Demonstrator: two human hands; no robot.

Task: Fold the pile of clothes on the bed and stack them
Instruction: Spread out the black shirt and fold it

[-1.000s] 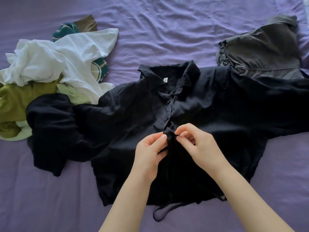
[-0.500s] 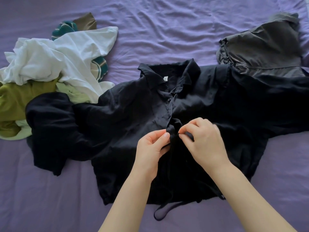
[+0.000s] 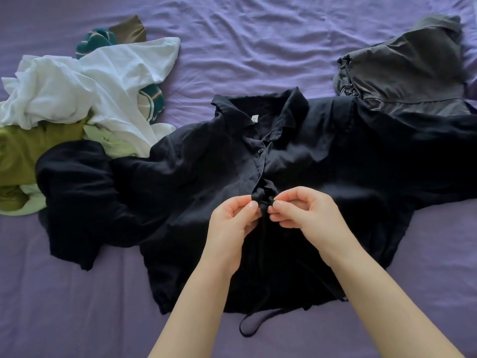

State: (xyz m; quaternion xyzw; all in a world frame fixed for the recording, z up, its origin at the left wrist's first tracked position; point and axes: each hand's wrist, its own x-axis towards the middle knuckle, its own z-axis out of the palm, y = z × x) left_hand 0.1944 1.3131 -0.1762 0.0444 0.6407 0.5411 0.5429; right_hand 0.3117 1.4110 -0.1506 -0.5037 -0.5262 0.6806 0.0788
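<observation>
A black collared button-up shirt (image 3: 180,182) lies spread face up across the middle of the purple bed (image 3: 258,47), sleeves out to both sides. My left hand (image 3: 232,226) pinches the left edge of its button placket at mid-chest. My right hand (image 3: 304,215) pinches the facing edge, fingertips almost touching the left hand's. Two buttons above my hands look fastened. A drawstring loop (image 3: 255,324) hangs off the hem. At the left sits the loose pile: a white garment (image 3: 85,86), an olive green one (image 3: 23,153) and a teal striped one (image 3: 152,99).
A dark grey garment (image 3: 407,71) lies flat at the far right, its lower edge under the black shirt's sleeve. Bare purple sheet stretches along the far side and near both lower corners.
Both hands stayed at the placket; the right hand's fingers shifted from above the fabric to pinching its edge close against the left fingertips. The shirt stays where it was.
</observation>
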